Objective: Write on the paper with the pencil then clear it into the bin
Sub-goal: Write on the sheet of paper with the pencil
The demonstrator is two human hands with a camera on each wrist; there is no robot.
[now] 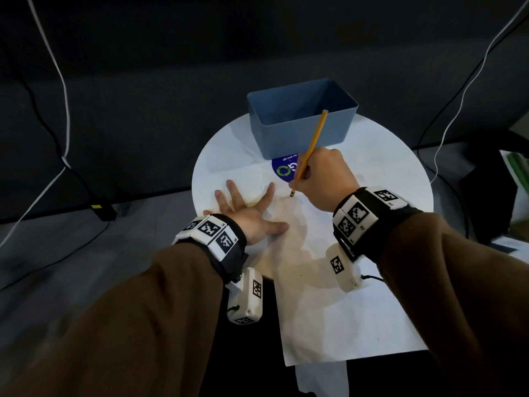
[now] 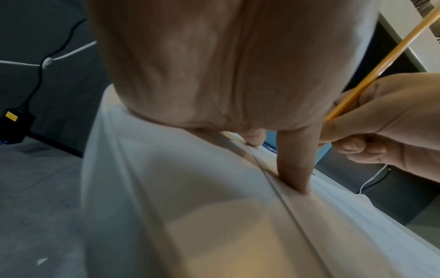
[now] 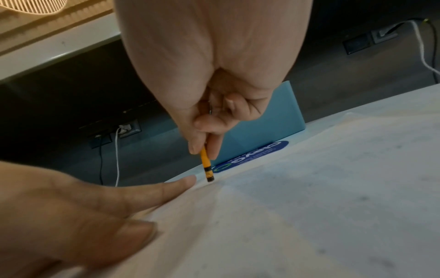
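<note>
Gripping the pencil (image 1: 310, 147), right hand (image 1: 323, 179); left hand (image 1: 246, 207) flat on paper (image 1: 343, 310); bin (image 1: 300, 118) beyond, contents unseen

Blue bin (image 1: 300, 121) stands just beyond pencil grip, blocking forward reach; left hand (image 1: 246, 213) flat beside; paper (image 1: 343, 310) open nearward.
</note>
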